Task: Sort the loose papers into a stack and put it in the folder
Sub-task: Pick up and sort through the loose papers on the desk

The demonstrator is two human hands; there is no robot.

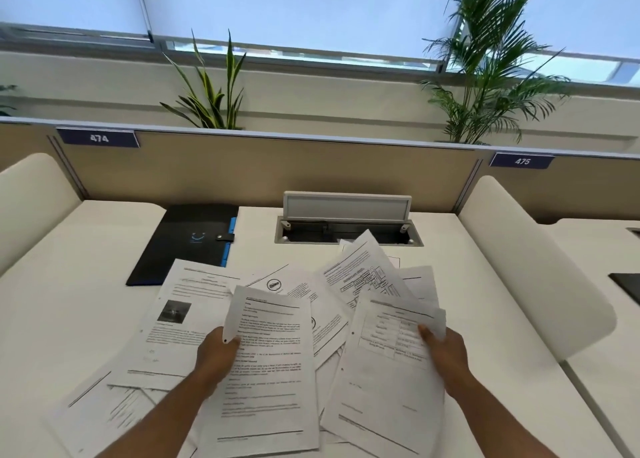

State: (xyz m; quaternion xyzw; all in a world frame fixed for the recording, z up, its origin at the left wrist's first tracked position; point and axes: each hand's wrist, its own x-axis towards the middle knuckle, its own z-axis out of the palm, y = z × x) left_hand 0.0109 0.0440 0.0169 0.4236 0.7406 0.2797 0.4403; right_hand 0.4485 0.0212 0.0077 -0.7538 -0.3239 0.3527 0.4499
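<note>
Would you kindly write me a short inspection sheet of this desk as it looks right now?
Surface: white desk, bounded by side dividers and a tan partition labelled 474 and 475.
Job's things: loose papers spread overlapping, unstacked; black folder with blue edge lies closed at the back left, strap fastened, one sheet overlapping its near corner.
Clutter: nothing seen beyond the papers.
Grippers: left hand holds a text sheet; right hand holds a sheet with a table, with more paper above the thumb.
Cables: none seen; desk cable hatch stands open, papers overlapping its near edge.
Surroundings: snake plant and palm behind the partition; window blinds down.
</note>
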